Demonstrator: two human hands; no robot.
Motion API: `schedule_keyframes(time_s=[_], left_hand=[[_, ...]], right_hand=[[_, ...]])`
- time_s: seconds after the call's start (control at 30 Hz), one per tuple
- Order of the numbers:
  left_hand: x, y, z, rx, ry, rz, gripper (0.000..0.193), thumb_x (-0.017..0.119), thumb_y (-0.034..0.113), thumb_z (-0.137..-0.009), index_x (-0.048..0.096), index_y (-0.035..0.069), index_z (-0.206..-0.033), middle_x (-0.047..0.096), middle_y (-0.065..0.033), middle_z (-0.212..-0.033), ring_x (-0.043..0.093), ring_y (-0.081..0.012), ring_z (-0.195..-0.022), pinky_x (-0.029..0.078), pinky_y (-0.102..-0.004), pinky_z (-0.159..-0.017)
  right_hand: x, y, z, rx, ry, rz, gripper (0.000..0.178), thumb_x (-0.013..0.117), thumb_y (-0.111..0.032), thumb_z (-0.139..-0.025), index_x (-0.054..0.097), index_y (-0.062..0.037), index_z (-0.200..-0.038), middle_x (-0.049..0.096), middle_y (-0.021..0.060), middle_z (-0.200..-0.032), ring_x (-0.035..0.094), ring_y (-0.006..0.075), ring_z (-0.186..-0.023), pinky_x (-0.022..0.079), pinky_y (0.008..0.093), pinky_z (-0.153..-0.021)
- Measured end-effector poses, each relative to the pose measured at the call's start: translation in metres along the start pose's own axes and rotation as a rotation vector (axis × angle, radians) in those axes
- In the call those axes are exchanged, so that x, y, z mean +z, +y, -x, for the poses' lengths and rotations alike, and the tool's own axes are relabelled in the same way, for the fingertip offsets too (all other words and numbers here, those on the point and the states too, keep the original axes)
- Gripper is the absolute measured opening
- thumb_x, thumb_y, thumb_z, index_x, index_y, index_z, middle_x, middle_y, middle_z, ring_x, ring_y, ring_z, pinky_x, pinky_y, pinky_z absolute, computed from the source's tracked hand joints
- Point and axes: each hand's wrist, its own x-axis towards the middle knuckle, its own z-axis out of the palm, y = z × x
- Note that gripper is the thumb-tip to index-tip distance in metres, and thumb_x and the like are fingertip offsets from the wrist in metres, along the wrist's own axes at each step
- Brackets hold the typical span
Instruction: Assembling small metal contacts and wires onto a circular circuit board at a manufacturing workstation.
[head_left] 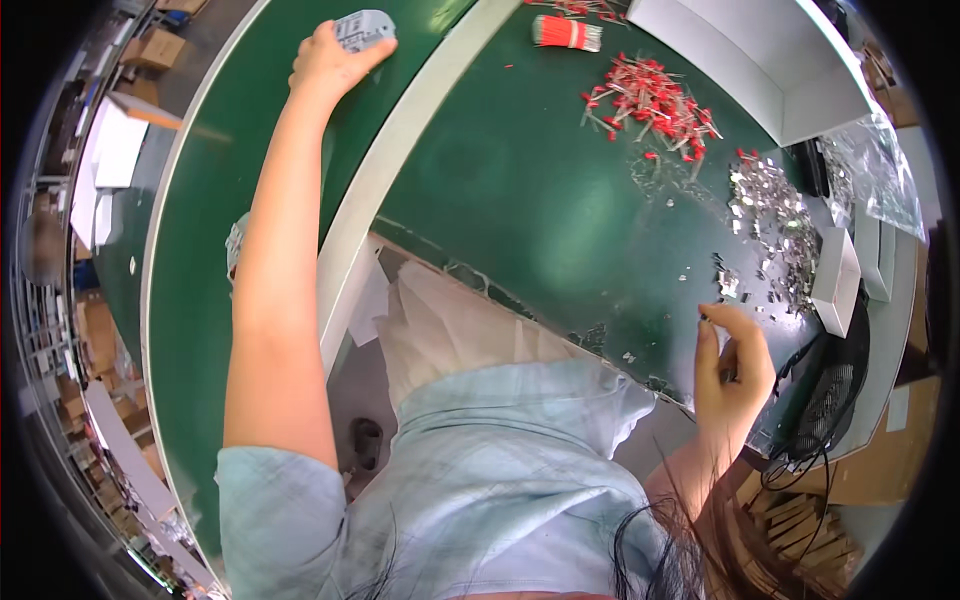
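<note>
Out at the far left, on the green conveyor-like strip (pixel 200 200), my left hand (pixel 330 62) is closed on a flat grey rounded piece with dark print (pixel 365 30). A similar printed piece (pixel 236 246) lies partly hidden beneath my left forearm. My right hand (pixel 735 365) hovers above the near right of the green worktable (pixel 480 170), thumb and forefinger pinched on a tiny dark piece (pixel 705 317). Its other fingers are curled in. Just beyond it, small shiny metal pieces (pixel 778 225) lie in a loose heap, with a few scattered closer to my fingers.
Red-headed parts with thin metal legs (pixel 655 105) form a pile at the back, near a banded red bundle (pixel 567 33). A white box (pixel 760 60), clear plastic bag (pixel 885 180) and small white tray (pixel 836 280) line the right. A pale rail (pixel 400 130) divides the green surfaces.
</note>
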Motion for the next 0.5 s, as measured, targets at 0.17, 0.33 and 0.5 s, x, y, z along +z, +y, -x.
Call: schedule_keyframes(time_s=[0.17, 0.33, 0.5], left_hand=[[0.05, 0.087, 0.021, 0.536, -0.392, 0.384, 0.093, 0.087, 0.038, -0.071, 0.044, 0.003, -0.146, 0.037, -0.0242, -0.154, 0.038, -0.0382, -0.143, 0.032, -0.0467, -0.118], [0.064, 0.146, 0.088, 0.862, -0.788, 0.147, 0.097, 0.087, 0.037, -0.067, 0.042, 0.012, -0.149, 0.032, -0.0203, -0.158, 0.035, -0.039, -0.145, 0.031, -0.0487, -0.119], [0.101, 0.172, 0.055, 0.692, -0.616, 0.292, 0.048, 0.079, 0.021, -0.08, 0.062, 0.008, -0.123, 0.056, -0.0166, -0.13, 0.054, -0.0363, -0.121, 0.043, -0.0441, -0.104]], right_hand=[[-0.011, 0.004, 0.015, 0.04, 0.082, -0.016, 0.021, 0.071, 0.008, -0.078, 0.069, -0.007, -0.094, 0.074, 0.0049, -0.098, 0.044, 0.0074, -0.052, 0.031, 0.0236, -0.047], [-0.01, 0.014, 0.013, -0.021, 0.019, -0.005, 0.025, 0.071, 0.009, -0.076, 0.067, -0.0077, -0.094, 0.073, 0.0059, -0.095, 0.049, 0.0105, -0.05, 0.035, 0.0251, -0.046], [-0.007, 0.014, 0.005, -0.046, -0.02, -0.005, 0.027, 0.072, 0.009, -0.075, 0.066, -0.008, -0.095, 0.072, 0.0067, -0.094, 0.055, 0.0148, -0.053, 0.04, 0.0267, -0.048]])
